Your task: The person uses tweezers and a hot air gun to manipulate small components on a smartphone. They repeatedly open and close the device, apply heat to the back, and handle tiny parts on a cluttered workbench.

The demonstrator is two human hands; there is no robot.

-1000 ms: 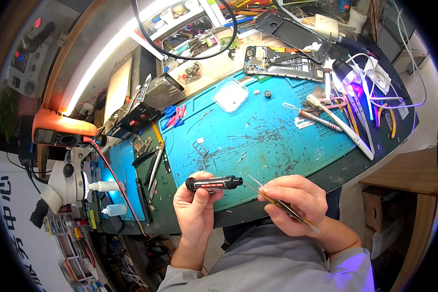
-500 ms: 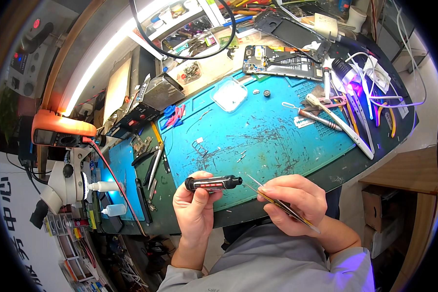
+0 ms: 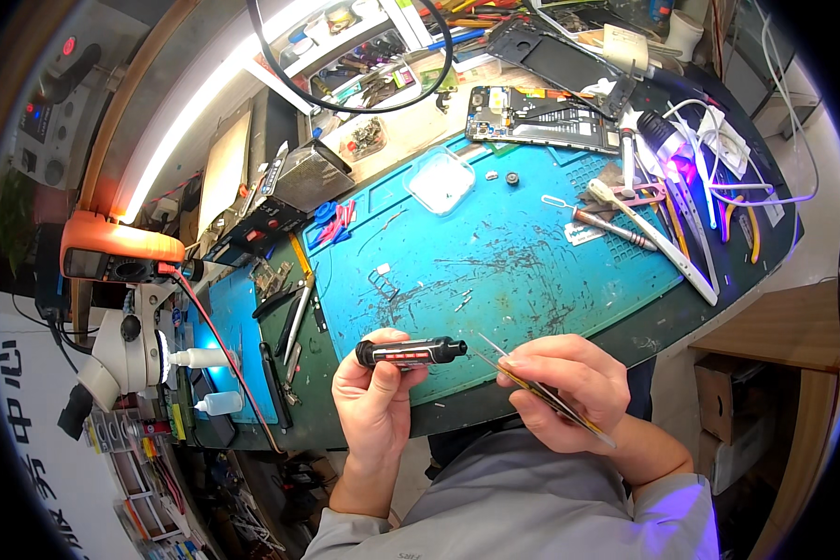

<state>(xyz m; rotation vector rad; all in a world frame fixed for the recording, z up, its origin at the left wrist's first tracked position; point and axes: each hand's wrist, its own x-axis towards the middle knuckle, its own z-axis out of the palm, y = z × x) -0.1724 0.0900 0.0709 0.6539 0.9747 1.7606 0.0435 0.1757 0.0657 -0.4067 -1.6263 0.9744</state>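
My left hand (image 3: 371, 411) is closed round a black, pen-like cylinder (image 3: 418, 352) with red marks along its side and a narrower, stepped tip. The cylinder lies nearly level, its tip pointing right. In my right hand (image 3: 579, 383) a pair of tweezers (image 3: 558, 403) is pinched between thumb and fingers. The tweezers' two points are apart and face the cylinder's tip, with a small gap between. Both hands are above the front edge of the blue work mat (image 3: 420, 308). On the mat lie a clear plastic box (image 3: 440, 181) and a small black round part (image 3: 511, 178).
At right lie a white brush-like tool (image 3: 658, 247), a screwdriver (image 3: 616, 230) and pliers (image 3: 751, 233). An opened device with a circuit board (image 3: 541, 121) is at the back. To the left are an orange meter (image 3: 121, 245) with a red lead and a microscope (image 3: 126, 345). A black cable loop hangs overhead.
The cylinder and the tweezers have shifted very slightly to the right. Both hands keep the same hold, and the rest of the bench looks the same.
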